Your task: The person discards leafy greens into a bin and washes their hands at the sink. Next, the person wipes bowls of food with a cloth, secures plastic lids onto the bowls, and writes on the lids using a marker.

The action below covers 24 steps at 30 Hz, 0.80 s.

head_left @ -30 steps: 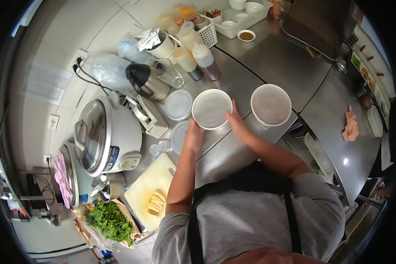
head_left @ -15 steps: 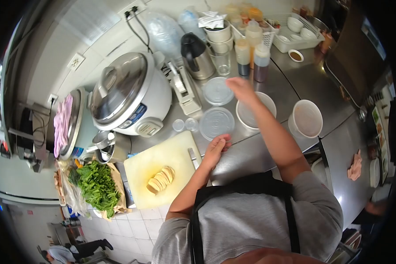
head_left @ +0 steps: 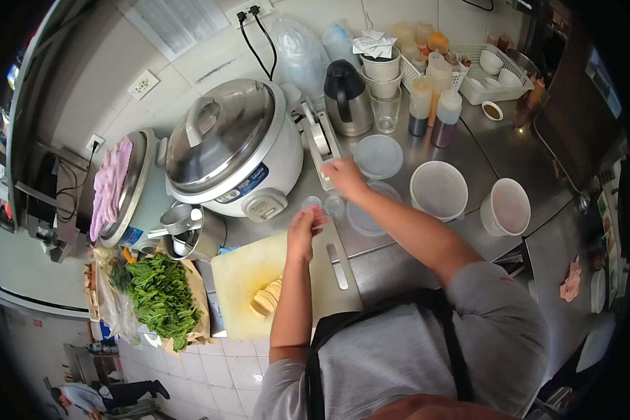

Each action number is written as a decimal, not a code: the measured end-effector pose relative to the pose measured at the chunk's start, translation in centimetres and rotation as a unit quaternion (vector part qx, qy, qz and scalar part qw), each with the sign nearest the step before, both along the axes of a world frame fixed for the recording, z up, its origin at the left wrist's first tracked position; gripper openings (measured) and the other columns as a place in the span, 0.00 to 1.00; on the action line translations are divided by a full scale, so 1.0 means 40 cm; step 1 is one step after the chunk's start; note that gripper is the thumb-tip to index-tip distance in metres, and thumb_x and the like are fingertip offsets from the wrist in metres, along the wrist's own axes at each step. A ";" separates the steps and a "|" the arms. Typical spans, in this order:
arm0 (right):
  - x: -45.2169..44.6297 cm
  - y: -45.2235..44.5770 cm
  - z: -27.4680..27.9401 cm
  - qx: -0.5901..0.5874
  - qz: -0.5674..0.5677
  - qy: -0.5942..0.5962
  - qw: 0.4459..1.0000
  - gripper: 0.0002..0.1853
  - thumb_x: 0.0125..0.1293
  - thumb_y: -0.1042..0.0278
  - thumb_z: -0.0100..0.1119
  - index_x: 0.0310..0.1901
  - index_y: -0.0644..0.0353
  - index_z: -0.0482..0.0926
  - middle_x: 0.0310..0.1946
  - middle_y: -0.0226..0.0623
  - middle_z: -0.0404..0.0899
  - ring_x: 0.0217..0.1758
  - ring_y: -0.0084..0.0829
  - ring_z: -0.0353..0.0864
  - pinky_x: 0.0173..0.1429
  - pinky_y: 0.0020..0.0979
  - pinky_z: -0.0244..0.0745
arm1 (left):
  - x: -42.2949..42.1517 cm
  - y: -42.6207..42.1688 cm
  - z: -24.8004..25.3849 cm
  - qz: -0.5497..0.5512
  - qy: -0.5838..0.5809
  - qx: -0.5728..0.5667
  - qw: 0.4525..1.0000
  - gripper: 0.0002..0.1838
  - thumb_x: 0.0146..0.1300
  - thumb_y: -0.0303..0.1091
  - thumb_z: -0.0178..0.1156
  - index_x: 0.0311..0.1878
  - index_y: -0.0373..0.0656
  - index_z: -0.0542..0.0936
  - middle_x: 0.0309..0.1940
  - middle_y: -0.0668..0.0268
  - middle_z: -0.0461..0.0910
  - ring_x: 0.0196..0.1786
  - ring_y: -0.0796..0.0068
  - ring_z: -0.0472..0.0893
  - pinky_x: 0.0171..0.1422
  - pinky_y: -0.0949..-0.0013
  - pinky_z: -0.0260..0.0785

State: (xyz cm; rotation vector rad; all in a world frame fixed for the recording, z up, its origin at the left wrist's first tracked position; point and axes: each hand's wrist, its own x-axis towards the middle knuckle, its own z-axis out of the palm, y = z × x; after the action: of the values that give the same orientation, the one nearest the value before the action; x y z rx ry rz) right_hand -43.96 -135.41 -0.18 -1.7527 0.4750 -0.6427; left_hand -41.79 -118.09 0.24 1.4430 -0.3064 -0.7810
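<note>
My left hand [head_left: 306, 231] hovers over the upper edge of the cutting board [head_left: 238, 308], fingers loosely bent and apart, nothing visible in them. Close to its fingertips lie two small clear lids [head_left: 334, 206]. My right hand [head_left: 344, 178] is closed at the near end of a tape dispenser [head_left: 320, 140]; anything pinched there is hidden. Below that forearm, a round clear lid [head_left: 364, 220] is partly covered, and another round lid [head_left: 379, 157] lies behind it. Pale yellow slices [head_left: 264, 299] rest on the board, partly behind my left forearm.
A large rice cooker [head_left: 234, 150] stands left of the dispenser. Two white tubs [head_left: 438, 190] are at the right. Behind are a steel jug [head_left: 348, 98], a glass and sauce bottles [head_left: 446, 115]. Leafy greens [head_left: 162, 297] sit left of the board. Another person [head_left: 108, 397] is far off.
My right hand has moved left from the rear round lid to the tape dispenser. My left hand has left the front round lid and shifted left over the board. The view has shifted too.
</note>
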 end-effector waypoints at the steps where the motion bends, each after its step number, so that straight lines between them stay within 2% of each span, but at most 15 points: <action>1: -0.064 0.031 0.028 -0.008 0.035 0.031 0.999 0.16 0.54 0.58 0.52 0.21 0.66 0.74 0.18 0.41 0.72 0.23 0.34 0.71 0.29 0.34 0.64 | 0.035 -0.015 -0.011 0.009 0.003 0.008 1.000 0.18 0.59 0.45 0.49 0.45 0.42 0.71 0.38 0.65 0.75 0.38 0.76 0.74 0.40 0.72 0.63; 2: -0.138 0.071 0.057 -0.016 0.070 0.062 0.995 0.17 0.53 0.59 0.52 0.19 0.66 0.72 0.20 0.44 0.72 0.26 0.35 0.72 0.30 0.34 0.64 | 0.063 -0.035 -0.017 0.017 0.006 0.016 1.000 0.18 0.58 0.46 0.49 0.44 0.42 0.72 0.37 0.65 0.75 0.38 0.76 0.74 0.40 0.72 0.63; 3: -0.216 0.124 0.074 -0.056 0.041 0.006 0.998 0.16 0.53 0.61 0.54 0.18 0.66 0.71 0.18 0.42 0.70 0.25 0.34 0.69 0.31 0.33 0.63 | 0.085 -0.064 -0.016 0.028 -0.022 0.053 0.998 0.20 0.56 0.48 0.51 0.43 0.41 0.72 0.38 0.65 0.75 0.39 0.76 0.73 0.41 0.71 0.63; 5: -0.366 0.200 0.032 -0.062 0.083 0.011 0.995 0.14 0.52 0.62 0.56 0.19 0.65 0.72 0.19 0.42 0.69 0.26 0.36 0.68 0.34 0.33 0.63 | 0.121 -0.151 -0.011 0.048 -0.118 0.130 0.983 0.22 0.51 0.51 0.55 0.39 0.41 0.75 0.37 0.65 0.76 0.39 0.72 0.74 0.42 0.70 0.64; 6: -0.381 0.202 0.030 -0.068 0.086 0.013 0.994 0.14 0.52 0.62 0.56 0.19 0.65 0.72 0.19 0.42 0.70 0.26 0.36 0.69 0.34 0.34 0.64 | 0.130 -0.193 -0.016 0.060 -0.184 0.168 0.967 0.22 0.47 0.51 0.59 0.36 0.42 0.78 0.34 0.64 0.78 0.38 0.68 0.76 0.42 0.69 0.66; 9: -0.414 0.194 0.010 -0.098 0.086 0.017 0.991 0.13 0.52 0.62 0.55 0.21 0.65 0.74 0.20 0.43 0.71 0.30 0.39 0.70 0.36 0.35 0.65 | 0.205 -0.246 -0.121 0.009 -0.258 0.322 0.911 0.25 0.41 0.56 0.61 0.34 0.43 0.80 0.35 0.61 0.79 0.41 0.62 0.76 0.48 0.68 0.65; 10: -0.417 0.188 0.005 -0.102 0.086 0.024 0.991 0.13 0.52 0.62 0.55 0.21 0.65 0.74 0.21 0.42 0.71 0.30 0.39 0.70 0.36 0.35 0.65 | 0.209 -0.246 -0.123 -0.005 -0.240 0.323 0.915 0.27 0.38 0.58 0.62 0.35 0.45 0.80 0.38 0.60 0.78 0.43 0.61 0.76 0.49 0.66 0.65; 12: -0.419 0.182 0.000 -0.110 0.092 0.030 0.989 0.13 0.52 0.62 0.56 0.21 0.65 0.75 0.21 0.42 0.72 0.31 0.39 0.71 0.36 0.35 0.65 | 0.200 -0.248 -0.133 0.030 -0.242 0.364 0.899 0.26 0.38 0.56 0.63 0.34 0.45 0.80 0.37 0.61 0.78 0.44 0.63 0.76 0.50 0.66 0.64; 15: -0.427 0.179 -0.010 -0.078 0.085 0.040 0.993 0.13 0.52 0.61 0.55 0.22 0.64 0.75 0.22 0.42 0.72 0.31 0.39 0.71 0.36 0.35 0.66 | 0.199 -0.255 -0.149 0.032 -0.204 0.302 0.930 0.24 0.39 0.55 0.63 0.34 0.47 0.80 0.37 0.62 0.79 0.44 0.64 0.76 0.52 0.64 0.62; 18: -0.426 0.161 -0.002 -0.082 0.081 0.073 0.991 0.13 0.52 0.61 0.55 0.23 0.64 0.76 0.23 0.43 0.72 0.31 0.40 0.71 0.37 0.36 0.66 | 0.217 -0.269 -0.192 0.028 -0.275 0.328 0.903 0.20 0.40 0.51 0.62 0.33 0.47 0.80 0.34 0.62 0.79 0.42 0.63 0.76 0.50 0.61 0.62; 21: -0.420 0.106 -0.003 -0.120 0.080 0.114 0.983 0.13 0.52 0.60 0.54 0.24 0.63 0.77 0.25 0.45 0.72 0.32 0.41 0.72 0.38 0.37 0.67 | 0.125 -0.277 -0.071 0.055 -0.377 0.408 0.830 0.17 0.41 0.48 0.61 0.30 0.46 0.80 0.30 0.61 0.79 0.38 0.61 0.77 0.46 0.59 0.62; 24: -0.423 0.024 0.001 -0.167 0.089 0.153 0.970 0.14 0.52 0.59 0.54 0.24 0.63 0.77 0.27 0.46 0.73 0.33 0.42 0.73 0.38 0.38 0.67 | 0.163 -0.254 -0.111 0.071 -0.427 0.427 0.794 0.15 0.41 0.46 0.60 0.29 0.45 0.80 0.27 0.61 0.79 0.34 0.60 0.78 0.44 0.59 0.62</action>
State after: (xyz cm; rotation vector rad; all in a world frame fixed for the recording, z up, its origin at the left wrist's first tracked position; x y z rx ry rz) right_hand -60.86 -134.47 -0.14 -2.2027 0.4296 -0.3374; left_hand -35.28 -128.24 -4.22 2.6273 -0.5552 -0.0334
